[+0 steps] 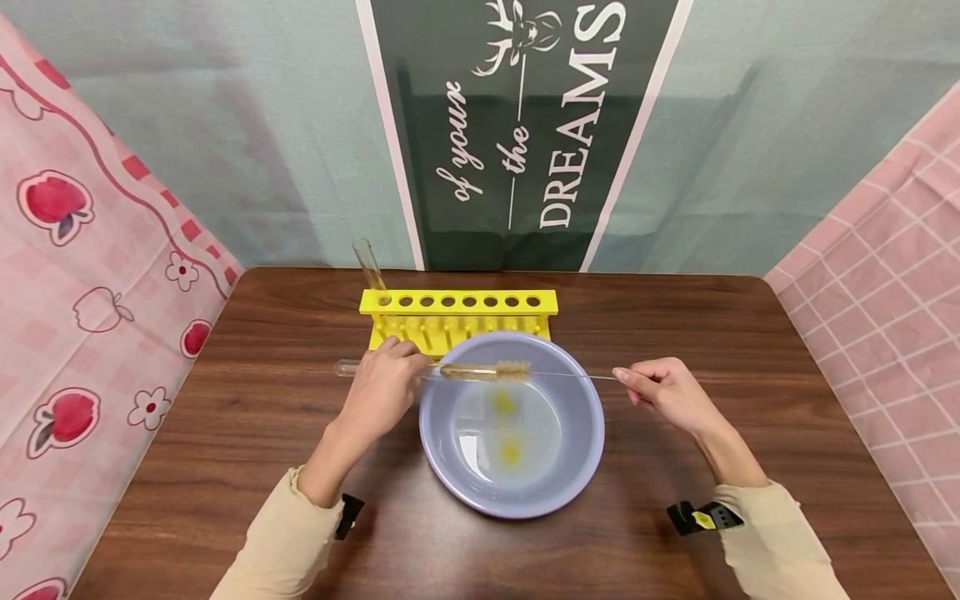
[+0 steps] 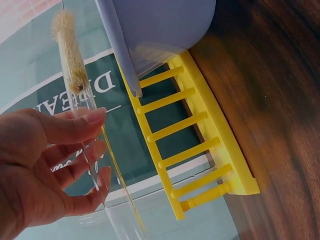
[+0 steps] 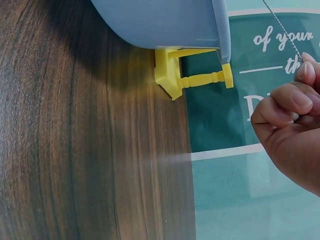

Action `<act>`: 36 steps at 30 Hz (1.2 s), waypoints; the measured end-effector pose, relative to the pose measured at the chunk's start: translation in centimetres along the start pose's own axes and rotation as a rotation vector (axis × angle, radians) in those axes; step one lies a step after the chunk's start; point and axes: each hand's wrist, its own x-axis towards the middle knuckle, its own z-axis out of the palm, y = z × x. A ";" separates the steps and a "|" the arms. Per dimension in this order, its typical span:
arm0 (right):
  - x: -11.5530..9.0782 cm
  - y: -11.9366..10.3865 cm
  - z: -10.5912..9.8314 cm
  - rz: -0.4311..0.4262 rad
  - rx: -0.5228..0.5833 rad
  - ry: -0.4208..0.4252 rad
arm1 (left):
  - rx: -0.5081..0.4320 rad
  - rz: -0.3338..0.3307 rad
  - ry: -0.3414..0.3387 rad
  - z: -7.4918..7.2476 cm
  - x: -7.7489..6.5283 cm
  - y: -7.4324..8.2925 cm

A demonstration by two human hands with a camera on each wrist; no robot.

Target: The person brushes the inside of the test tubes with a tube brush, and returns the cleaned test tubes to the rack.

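Observation:
Over the far part of a lavender basin [image 1: 588, 425], my left hand [image 1: 381, 385] grips a clear glass test tube [image 1: 347, 367] lying roughly level. A test tube brush [image 1: 513, 371] is partly inside the tube's mouth; its fluffy tan bristles stick out on the right. To the right of the basin, my right hand [image 1: 667, 392] pinches the brush's thin twisted-wire handle [image 3: 282, 26] between thumb and fingers. In the left wrist view, pale bristles [image 2: 72, 55] show inside the glass above my thumb. Cloudy water [image 1: 480, 417] with yellowish patches lies in the basin.
Behind the basin stands a yellow test tube rack [image 1: 457, 302], partly hidden by it. Another test tube [image 1: 367, 262] leans in the rack's leftmost hole. The brown wooden table [image 1: 247, 433] ends at a printed cloth backdrop [image 1: 300, 167], with pink cloths on both sides.

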 end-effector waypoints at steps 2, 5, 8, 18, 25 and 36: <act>0.0 -0.1 0.0 0.000 0.000 0.002 | 0.000 0.001 -0.003 0.0 0.0 0.1; 0.1 -0.2 0.1 -0.002 -0.006 0.006 | 0.001 0.007 0.001 0.0 0.1 0.2; 0.2 -0.4 0.3 -0.007 -0.015 0.012 | -0.003 0.016 0.013 0.0 0.2 0.3; 0.9 -1.9 1.2 0.032 -0.073 0.006 | 0.013 -0.005 -0.003 0.0 0.8 0.6; 1.3 -1.4 1.7 0.127 -0.118 -0.022 | 0.037 -0.026 -0.016 -0.1 1.2 0.9; 1.5 -1.7 2.3 0.136 -0.098 -0.011 | 0.037 -0.048 -0.052 -0.1 1.3 1.4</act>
